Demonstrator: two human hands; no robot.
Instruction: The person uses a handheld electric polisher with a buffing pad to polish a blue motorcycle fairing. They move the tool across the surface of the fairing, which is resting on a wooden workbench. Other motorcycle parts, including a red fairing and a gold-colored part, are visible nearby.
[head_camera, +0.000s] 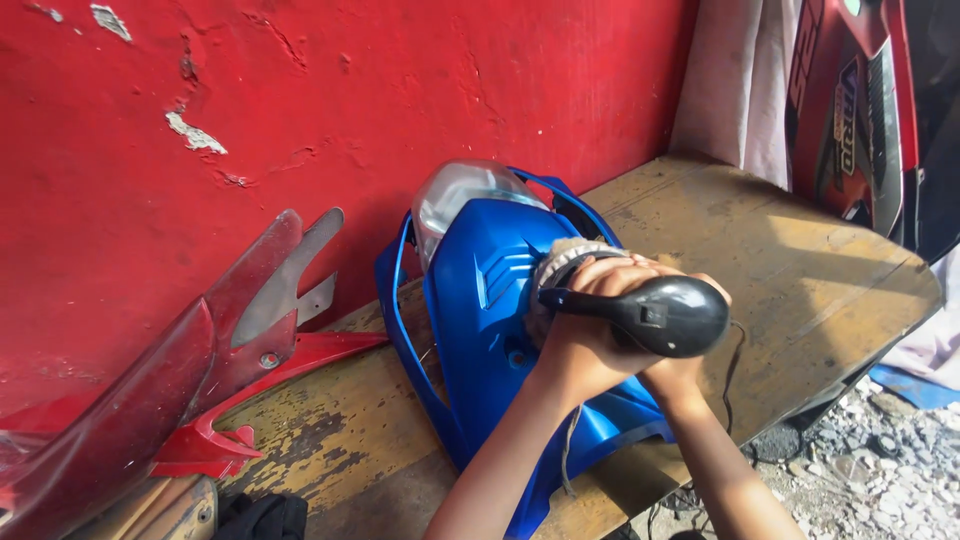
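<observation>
Nearest to us, our left hand (585, 335) is clenched around the neck of a black handheld polisher (665, 315), and our right hand (672, 372) sits beneath the tool's rounded body; we cannot tell how its fingers are set, since the tool hides them. The polisher's fluffy, off-white pad (560, 270) is pressed against the blue motorcycle front panel (490, 300), which lies on the worn wooden bench (800, 270), leaning toward the wall. We note the panel is glossy, with moulded ribs on its face and a clear headlight lens (460, 195) at its upper end. A thin cord (735, 370) hangs from the tool over the bench edge. To the left, dark red fairing pieces (190, 370) rest on the bench against the red wall (350, 100), whose paint is chipped in several spots. A black cloth (262, 518) lies at the near bench edge. At far right stands a red body panel (850, 110) bearing pale lettering set vertically, beside a pale cloth (735, 85). Gravel (880, 470) covers the ground at lower right.
</observation>
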